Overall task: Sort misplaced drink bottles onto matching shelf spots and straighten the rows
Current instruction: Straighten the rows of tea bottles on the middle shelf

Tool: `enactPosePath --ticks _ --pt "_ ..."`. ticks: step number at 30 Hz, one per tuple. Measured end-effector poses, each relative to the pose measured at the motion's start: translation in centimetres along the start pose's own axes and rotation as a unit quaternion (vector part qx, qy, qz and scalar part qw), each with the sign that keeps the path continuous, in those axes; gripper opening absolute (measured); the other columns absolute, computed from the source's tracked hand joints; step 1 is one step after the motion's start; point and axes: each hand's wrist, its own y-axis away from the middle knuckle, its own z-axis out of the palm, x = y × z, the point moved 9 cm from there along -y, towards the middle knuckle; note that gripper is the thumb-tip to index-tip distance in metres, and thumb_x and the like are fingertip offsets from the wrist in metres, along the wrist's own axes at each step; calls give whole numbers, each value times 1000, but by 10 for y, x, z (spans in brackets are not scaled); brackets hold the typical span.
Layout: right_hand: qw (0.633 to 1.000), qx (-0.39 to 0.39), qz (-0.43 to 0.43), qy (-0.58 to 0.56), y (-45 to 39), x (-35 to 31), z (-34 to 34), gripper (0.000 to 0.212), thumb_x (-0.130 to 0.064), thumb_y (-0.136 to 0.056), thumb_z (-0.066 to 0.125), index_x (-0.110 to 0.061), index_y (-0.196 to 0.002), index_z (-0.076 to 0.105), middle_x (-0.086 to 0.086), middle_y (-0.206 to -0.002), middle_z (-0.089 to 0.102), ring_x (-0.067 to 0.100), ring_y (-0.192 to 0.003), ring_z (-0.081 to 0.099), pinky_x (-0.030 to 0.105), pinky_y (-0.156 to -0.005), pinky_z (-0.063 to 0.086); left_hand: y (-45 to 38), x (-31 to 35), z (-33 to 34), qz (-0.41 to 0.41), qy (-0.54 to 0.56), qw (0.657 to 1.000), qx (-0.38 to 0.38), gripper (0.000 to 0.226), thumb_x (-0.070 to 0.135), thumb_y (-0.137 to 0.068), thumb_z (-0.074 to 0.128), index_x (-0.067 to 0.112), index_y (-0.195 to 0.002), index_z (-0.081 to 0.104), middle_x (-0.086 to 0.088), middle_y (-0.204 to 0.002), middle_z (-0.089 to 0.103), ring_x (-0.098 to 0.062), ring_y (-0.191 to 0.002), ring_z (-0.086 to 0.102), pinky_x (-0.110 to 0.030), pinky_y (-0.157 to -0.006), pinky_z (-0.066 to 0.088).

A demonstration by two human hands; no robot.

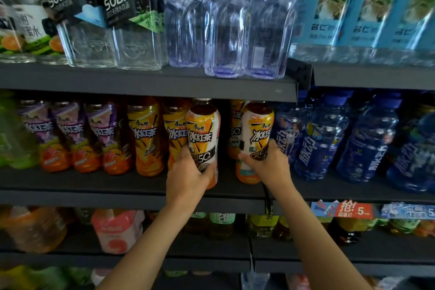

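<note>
At the centre of the frame, on the middle shelf (117,186), both hands are at work among the iced-tea bottles. The left hand (188,172) wraps its fingers round the base of a white-and-yellow iced-tea bottle (203,135); the right hand (267,163) grips a second bottle of the same label (257,134) low down. Both bottles stand near the shelf's front edge, just right of the all-yellow iced-tea row (146,136) and left of the blue drink bottles (317,139). The purple-labelled row (68,134) at centre left looks orderly, though blur makes that uncertain. These two are probably mid-placement, with straightening left to do.
</note>
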Motion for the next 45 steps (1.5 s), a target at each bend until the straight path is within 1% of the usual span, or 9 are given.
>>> enactPosePath --ticks 8,17,21,24,34,37,39,41,45 --pt "997 -68 -23 -15 -13 -32 43 57 -34 -72 79 -4 -112 52 11 -111 64 25 -103 61 35 -84 52 4 -6 -14 7 11 1000 -1 59 36 -79 71 9 -126 46 -8 -121 59 -26 -112 56 -31 -86 45" --pt "1000 -6 -20 -12 -24 -46 68 48 -26 -78 74 2 -111 55 17 -115 59 30 -108 56 32 -87 44 4 -11 -16 18 3 1000 -1 60 38 -79 71 11 -126 45 -6 -122 58 -26 -113 55 -33 -89 45" --pt "1000 -7 -30 3 -26 -42 70 42 -26 -76 76 3 -102 61 17 -107 63 30 -100 59 27 -75 43 3 -13 -15 16 6 1000 -1 60 39 -79 70 11 -125 45 -6 -121 59 -27 -113 55 -37 -90 48" --pt "1000 0 -16 -1 -27 -42 72 36 -23 -78 73 3 -99 62 18 -104 63 30 -96 60 33 -76 49 3 -13 -14 16 0 1000 0 61 39 -79 70 11 -127 45 -6 -122 58 -26 -113 55 -37 -91 48" --pt "987 -30 -53 150 -37 -71 80 23 0 -92 46 1 -110 60 19 -114 61 33 -105 60 36 -79 49 3 -13 -14 19 -2 1000 1 60 39 -79 71 11 -125 46 -6 -121 60 -25 -113 56 -34 -88 47" --pt "982 -50 -65 173 -32 -68 67 20 -11 -93 53 0 -108 61 18 -111 62 33 -104 60 37 -79 49 3 -13 -14 25 -6 1000 0 61 38 -80 70 10 -128 45 -6 -124 58 -24 -115 54 -34 -90 45" --pt "988 30 -67 137 -28 -55 38 26 -27 -91 59 -3 -99 61 15 -100 64 31 -93 64 35 -68 48 4 -13 -13 24 -6 1000 -3 62 39 -80 69 11 -129 43 -5 -125 57 -24 -116 54 -33 -90 46" --pt "989 122 -41 77 -24 -37 9 38 -35 -85 66 -3 -103 55 14 -106 60 31 -92 62 33 -63 44 3 -13 -12 22 -5 1000 -3 61 39 -81 68 10 -128 43 -5 -125 56 -23 -115 54 -32 -89 46" --pt "997 43 62 6 -48 -12 22 77 -44 -75 74 -2 -128 37 18 -131 46 36 -116 51 43 -84 46 2 -8 -6 17 -12 1000 0 62 38 -82 67 10 -131 41 -6 -127 55 -23 -117 53 -31 -89 46"
